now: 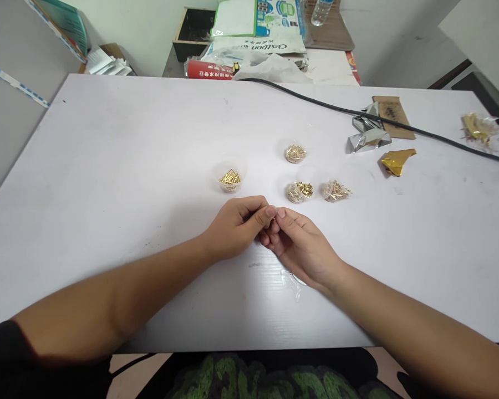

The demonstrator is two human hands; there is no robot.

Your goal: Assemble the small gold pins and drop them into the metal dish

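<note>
My left hand [241,224] and my right hand [301,241] meet over the middle of the white table [120,166]. Thumbs and fingertips are pinched together and touch each other; whatever sits between them is too small and too hidden to make out. Just beyond my left hand stands a small clear cup of gold pins [230,180]. Past my right hand are a cup of mixed pale and gold pieces [300,192] and a tipped cup with thin pins spilling from it [335,190]. Farther back is another cup of fine gold pins [295,153].
A black cable [316,101] crosses the table's far right, over silver foil [369,141] and a cardboard piece [395,116]. Gold foil [398,162] lies nearer, and a plastic bag [482,131] at the right edge. Behind the table are packages [258,44] and a black box [191,33].
</note>
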